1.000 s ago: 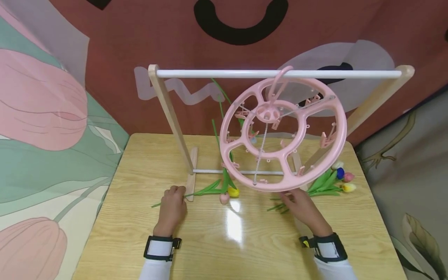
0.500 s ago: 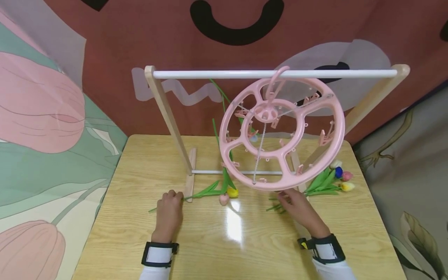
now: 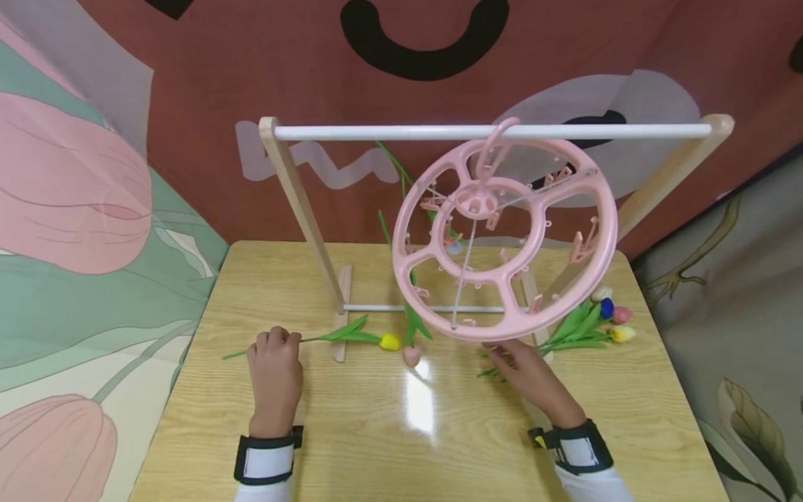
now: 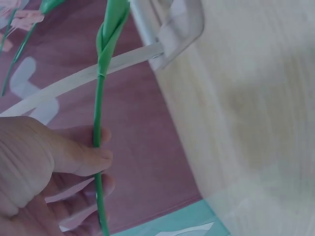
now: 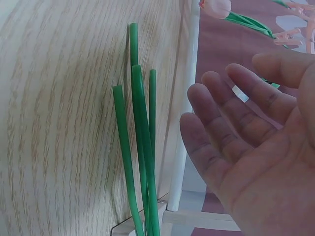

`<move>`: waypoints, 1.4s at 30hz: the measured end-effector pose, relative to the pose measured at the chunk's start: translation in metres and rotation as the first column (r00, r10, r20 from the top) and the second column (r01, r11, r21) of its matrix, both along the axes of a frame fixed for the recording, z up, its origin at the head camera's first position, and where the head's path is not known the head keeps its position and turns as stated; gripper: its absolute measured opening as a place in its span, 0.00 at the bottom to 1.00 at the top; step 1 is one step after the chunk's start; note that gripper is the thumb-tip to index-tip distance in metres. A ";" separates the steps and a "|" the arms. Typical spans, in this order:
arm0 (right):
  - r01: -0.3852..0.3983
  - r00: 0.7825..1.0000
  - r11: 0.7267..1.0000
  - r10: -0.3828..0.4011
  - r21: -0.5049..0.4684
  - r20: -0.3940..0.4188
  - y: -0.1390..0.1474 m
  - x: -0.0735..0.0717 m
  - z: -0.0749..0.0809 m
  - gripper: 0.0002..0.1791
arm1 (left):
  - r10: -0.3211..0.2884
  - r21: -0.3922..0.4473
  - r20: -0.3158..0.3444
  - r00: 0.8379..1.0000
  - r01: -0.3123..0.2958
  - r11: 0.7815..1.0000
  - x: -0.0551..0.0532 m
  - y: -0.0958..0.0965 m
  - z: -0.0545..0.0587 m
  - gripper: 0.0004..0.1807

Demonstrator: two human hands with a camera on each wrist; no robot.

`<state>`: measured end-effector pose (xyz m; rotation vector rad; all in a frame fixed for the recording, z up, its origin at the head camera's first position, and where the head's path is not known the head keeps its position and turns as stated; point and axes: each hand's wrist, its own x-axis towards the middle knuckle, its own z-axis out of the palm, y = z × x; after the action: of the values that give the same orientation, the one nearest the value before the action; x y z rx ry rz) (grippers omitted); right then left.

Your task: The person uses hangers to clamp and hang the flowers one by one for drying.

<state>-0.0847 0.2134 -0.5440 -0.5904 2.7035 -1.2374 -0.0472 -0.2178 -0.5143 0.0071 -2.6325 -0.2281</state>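
My left hand [image 3: 276, 376] pinches the green stem of a yellow artificial tulip [image 3: 389, 341], held over the left part of the table with its bloom to the right. In the left wrist view, thumb and fingers close on that stem [image 4: 97, 118]. My right hand [image 3: 533, 380] is beside the stems [image 5: 140, 128] of several tulips [image 3: 580, 328] lying on the table; in the right wrist view its fingers are loose and hold nothing. A pink tulip [image 3: 412, 355] hangs bloom-down below a pink round clip hanger [image 3: 511, 303], with a pale blue one [image 3: 454, 247] behind.
The hanger hooks over the white rail [image 3: 389, 132] of a wooden stand, above and between the hands. The stand's left foot [image 3: 340, 341] and lower white bar [image 3: 376, 307] lie near the yellow tulip. A patterned cloth [image 3: 207, 174] closes off the table's back.
My left hand has moved left and slightly up, drawing the yellow tulip away from the hanging pink one, which has shifted slightly right. My right hand has barely moved.
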 end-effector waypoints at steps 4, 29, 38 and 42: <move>0.005 1.000 1.000 -0.005 0.026 -0.001 -0.002 0.000 0.000 0.13 | -0.011 0.015 -0.022 1.000 0.012 1.000 0.002 0.002 0.010 0.13; -0.097 0.994 0.995 0.097 -0.005 -0.045 -0.034 0.018 0.037 0.24 | -0.306 0.086 -0.019 0.952 0.307 0.948 0.000 0.063 0.056 0.16; -0.184 0.983 0.983 0.184 -0.004 -0.024 -0.051 0.021 0.037 0.34 | -0.386 0.069 0.026 0.922 0.384 0.921 -0.001 0.090 0.051 0.13; -0.165 0.986 0.986 0.164 0.003 0.028 -0.054 0.020 0.039 0.25 | -0.390 0.065 0.009 0.921 0.389 0.919 -0.002 0.093 0.052 0.12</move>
<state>-0.0642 0.1595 -0.5054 -0.7720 2.5741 -1.1877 -0.0488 -0.1244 -0.4626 -0.5012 -2.6243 -0.4469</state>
